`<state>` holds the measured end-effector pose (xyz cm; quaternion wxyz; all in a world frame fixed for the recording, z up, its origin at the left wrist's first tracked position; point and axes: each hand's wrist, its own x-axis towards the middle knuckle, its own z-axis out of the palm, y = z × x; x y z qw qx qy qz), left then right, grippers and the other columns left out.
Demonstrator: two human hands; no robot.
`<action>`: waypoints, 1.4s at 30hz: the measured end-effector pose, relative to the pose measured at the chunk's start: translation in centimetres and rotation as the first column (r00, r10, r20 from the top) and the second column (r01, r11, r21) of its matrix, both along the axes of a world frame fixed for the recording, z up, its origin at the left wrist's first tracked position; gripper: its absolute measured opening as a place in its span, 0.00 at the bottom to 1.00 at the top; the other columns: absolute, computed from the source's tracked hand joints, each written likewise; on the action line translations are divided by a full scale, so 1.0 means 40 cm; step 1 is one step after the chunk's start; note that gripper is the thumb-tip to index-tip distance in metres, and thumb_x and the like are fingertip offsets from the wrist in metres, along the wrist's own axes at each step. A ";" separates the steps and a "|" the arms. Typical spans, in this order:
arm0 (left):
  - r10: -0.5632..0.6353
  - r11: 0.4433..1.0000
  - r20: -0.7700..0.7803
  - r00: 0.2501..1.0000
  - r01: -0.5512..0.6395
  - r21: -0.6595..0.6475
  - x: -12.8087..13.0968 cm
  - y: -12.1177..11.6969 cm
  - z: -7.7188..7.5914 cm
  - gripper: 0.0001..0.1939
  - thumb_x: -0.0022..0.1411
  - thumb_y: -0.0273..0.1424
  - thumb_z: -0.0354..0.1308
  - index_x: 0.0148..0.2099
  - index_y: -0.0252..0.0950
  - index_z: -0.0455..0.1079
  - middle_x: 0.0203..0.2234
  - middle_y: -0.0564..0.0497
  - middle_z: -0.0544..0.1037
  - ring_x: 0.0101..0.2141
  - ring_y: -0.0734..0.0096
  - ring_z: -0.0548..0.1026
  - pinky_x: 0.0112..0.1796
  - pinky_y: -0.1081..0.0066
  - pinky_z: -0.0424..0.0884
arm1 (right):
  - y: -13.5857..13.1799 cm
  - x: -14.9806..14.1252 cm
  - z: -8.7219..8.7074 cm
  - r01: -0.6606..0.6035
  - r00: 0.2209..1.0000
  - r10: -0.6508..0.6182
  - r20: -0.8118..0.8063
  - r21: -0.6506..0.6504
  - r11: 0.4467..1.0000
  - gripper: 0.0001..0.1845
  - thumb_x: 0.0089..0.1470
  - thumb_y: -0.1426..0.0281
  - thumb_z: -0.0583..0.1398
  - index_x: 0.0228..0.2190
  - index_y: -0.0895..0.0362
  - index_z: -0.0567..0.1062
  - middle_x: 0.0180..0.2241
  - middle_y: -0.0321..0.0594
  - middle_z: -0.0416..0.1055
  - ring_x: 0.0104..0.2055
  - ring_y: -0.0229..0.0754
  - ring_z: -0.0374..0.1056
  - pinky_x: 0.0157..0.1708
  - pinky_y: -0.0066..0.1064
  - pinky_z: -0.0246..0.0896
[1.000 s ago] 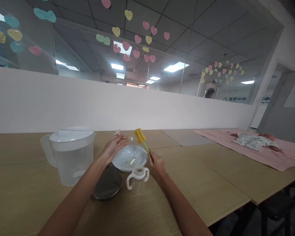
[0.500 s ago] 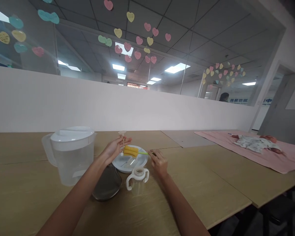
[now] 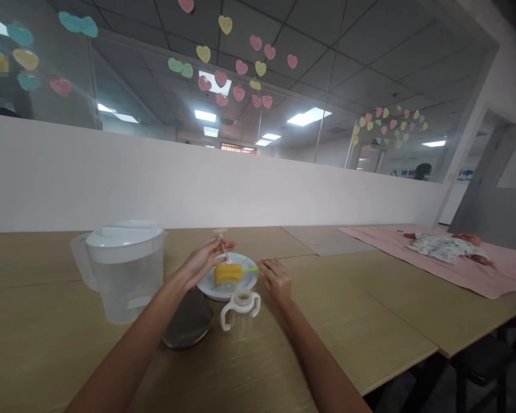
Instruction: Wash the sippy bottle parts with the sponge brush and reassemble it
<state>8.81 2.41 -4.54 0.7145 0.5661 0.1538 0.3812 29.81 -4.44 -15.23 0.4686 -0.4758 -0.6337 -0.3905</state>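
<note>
In my left hand [image 3: 204,259] is a thin pale drinking straw [image 3: 224,248], with a clear flat piece at its top and a small white end at its bottom. My right hand [image 3: 277,279] closes round the green handle of a bottle brush with a yellow sponge head [image 3: 228,273]. The sponge is at the straw's white end, over a white plate [image 3: 203,287]. A clear object lies on the plate, partly hidden behind the sponge. Just in front stands a clear baby bottle with a white two-handled collar [image 3: 241,310], its top uncovered.
A lidded clear plastic pitcher [image 3: 131,281] stands at the left. Beside my left forearm lies a dark metal tray [image 3: 188,321]. A baby doll [image 3: 439,248] lies on a pink cloth [image 3: 494,281] at the right. A white wall [image 3: 223,192] rises behind the table.
The straw has shifted right and now tilts, its white end at the sponge's upper side. The sponge has dropped slightly and turned. My right hand has hardly moved.
</note>
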 end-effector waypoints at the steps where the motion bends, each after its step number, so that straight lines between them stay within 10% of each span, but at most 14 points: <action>1: -0.001 1.000 0.010 1.000 0.001 -0.001 0.000 0.000 0.001 0.08 0.57 0.34 0.53 0.32 0.34 0.67 0.41 0.42 0.74 0.49 0.61 0.66 0.43 0.65 0.65 | -0.001 0.001 0.004 -0.013 0.999 0.013 0.038 0.007 1.000 0.18 0.54 0.80 0.48 0.37 0.53 0.74 0.36 0.38 0.73 0.43 0.39 0.67 0.50 0.39 0.56; 12: -0.010 1.000 0.053 0.999 0.011 -0.014 -0.004 -0.007 0.012 0.07 0.58 0.33 0.52 0.33 0.35 0.66 0.41 0.44 0.74 0.48 0.62 0.68 0.47 0.62 0.63 | 0.008 -0.013 -0.020 0.025 0.984 -0.027 -0.173 -0.014 1.000 0.16 0.56 0.72 0.51 0.46 0.59 0.70 0.28 0.40 0.74 0.25 0.33 0.68 0.29 0.23 0.62; 23: 0.048 0.998 0.053 0.997 -0.045 -0.051 0.002 0.007 0.002 0.08 0.59 0.30 0.50 0.31 0.34 0.67 0.38 0.44 0.75 0.46 0.64 0.70 0.46 0.64 0.65 | 0.002 0.009 0.013 0.040 0.999 -0.040 0.026 0.003 0.999 0.17 0.54 0.78 0.49 0.34 0.52 0.76 0.36 0.37 0.74 0.41 0.37 0.67 0.51 0.39 0.54; 32: 0.001 0.998 0.057 0.998 0.003 -0.060 -0.004 0.002 0.009 0.07 0.58 0.31 0.52 0.31 0.33 0.68 0.38 0.43 0.75 0.45 0.62 0.70 0.46 0.63 0.66 | 0.010 0.002 -0.020 0.033 0.977 -0.053 -0.206 -0.098 0.995 0.17 0.56 0.71 0.50 0.44 0.58 0.73 0.22 0.38 0.71 0.21 0.33 0.64 0.25 0.22 0.59; 42: 0.128 0.990 0.092 0.988 -0.121 -0.079 0.005 0.008 0.000 0.08 0.59 0.29 0.50 0.31 0.33 0.68 0.33 0.45 0.76 0.39 0.67 0.73 0.44 0.64 0.66 | 0.002 0.025 0.005 0.190 0.976 -0.182 -0.120 0.055 0.980 0.17 0.51 0.79 0.51 0.36 0.52 0.75 0.39 0.40 0.72 0.41 0.40 0.67 0.54 0.46 0.49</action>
